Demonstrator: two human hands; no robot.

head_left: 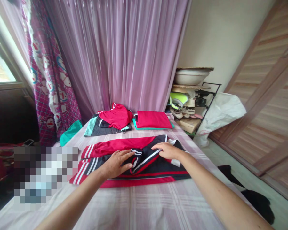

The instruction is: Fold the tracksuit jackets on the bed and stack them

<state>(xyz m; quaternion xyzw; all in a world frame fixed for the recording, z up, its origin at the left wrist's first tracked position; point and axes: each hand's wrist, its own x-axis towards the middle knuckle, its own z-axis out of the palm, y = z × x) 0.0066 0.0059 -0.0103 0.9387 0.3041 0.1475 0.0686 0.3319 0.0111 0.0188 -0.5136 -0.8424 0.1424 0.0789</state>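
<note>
Directly beneath the left hand (115, 164) and the right hand (170, 151), a red-and-black garment (155, 166) flat on a pale plaid bedsheet (134, 207). Runs lengthwise from left to right, crosswise to the reach of both hands from the near side. Closer to the striped left end, the left hand, palm down, fingers loosely spread and thumb apart, touching cloth just left of a bunched fold (146, 153) rather than clenched on it. Closer to the right end, the right hand, forefinger stretched leftward beside a white stripe, other fingers bent; impossible to tell from this angle about any pinch of fabric. Looks fairly smooth along the far and near edges, rumpled between the hands. Shows a bright red strip on the far side, a mostly black body with thin red and white lines, bold white bands across the red left end and a white patch (176, 162) at the right. Farther off, a crumpled red top (117, 116) to the left, a folded red cloth (153, 119) to the right.
</note>
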